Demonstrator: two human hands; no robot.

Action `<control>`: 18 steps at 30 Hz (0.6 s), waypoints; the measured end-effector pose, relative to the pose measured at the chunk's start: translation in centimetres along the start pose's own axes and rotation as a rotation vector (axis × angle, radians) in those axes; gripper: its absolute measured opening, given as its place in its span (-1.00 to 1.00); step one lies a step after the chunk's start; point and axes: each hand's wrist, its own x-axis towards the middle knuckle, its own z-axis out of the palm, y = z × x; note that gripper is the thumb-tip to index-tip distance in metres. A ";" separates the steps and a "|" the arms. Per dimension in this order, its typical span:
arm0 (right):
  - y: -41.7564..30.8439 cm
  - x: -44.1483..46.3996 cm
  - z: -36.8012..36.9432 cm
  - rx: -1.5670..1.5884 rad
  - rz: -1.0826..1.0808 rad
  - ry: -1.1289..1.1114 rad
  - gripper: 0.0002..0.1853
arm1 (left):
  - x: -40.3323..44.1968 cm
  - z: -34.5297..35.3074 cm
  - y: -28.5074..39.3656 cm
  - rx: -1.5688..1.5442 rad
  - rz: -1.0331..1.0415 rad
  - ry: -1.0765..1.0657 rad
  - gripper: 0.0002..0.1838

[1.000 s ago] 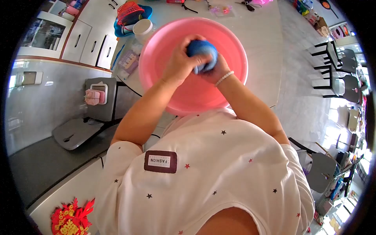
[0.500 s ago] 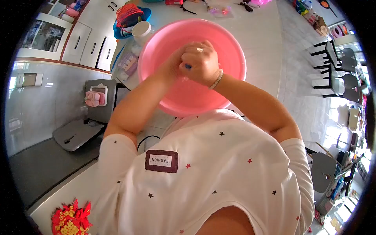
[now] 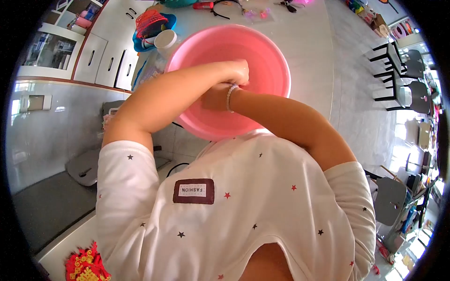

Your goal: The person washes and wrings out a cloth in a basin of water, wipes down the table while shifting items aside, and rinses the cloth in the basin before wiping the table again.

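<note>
A pink basin (image 3: 276,112) holding water stands in front of my body. My left hand (image 3: 240,71), wet and closed with its fingers curled under, is over the middle of the basin. What it holds, if anything, is hidden. Lower and nearer to me, my right hand (image 3: 215,97) reaches leftward into the basin beneath my left forearm. A beaded bracelet (image 3: 229,98) circles my right wrist. The fingers of my right hand are out of sight, so their grip does not show.
The basin sits by a pale table (image 3: 311,61). Behind it on the left are a white tub (image 3: 165,40) and a blue basket with a red strainer (image 3: 151,22). A black headband (image 3: 227,9) lies at the back. Dark chairs (image 3: 415,96) stand far right.
My hands were clasped together over the basin and have come apart. The left has crossed to the right, above; the right has moved left and lower. The view has shifted slightly.
</note>
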 end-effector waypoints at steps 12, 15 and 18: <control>2.8 -12.8 -4.0 0.096 0.312 1.246 -0.63 | -1.9 -6.1 -3.3 -1.303 0.205 0.076 -0.40; 3.4 -18.1 -5.5 0.274 0.807 1.361 -0.59 | -3.5 -8.1 -0.1 -1.411 0.464 0.081 -0.43; 5.5 -24.0 -4.9 0.191 1.052 1.476 -0.88 | -2.7 -9.5 2.9 -0.748 0.708 0.467 -0.40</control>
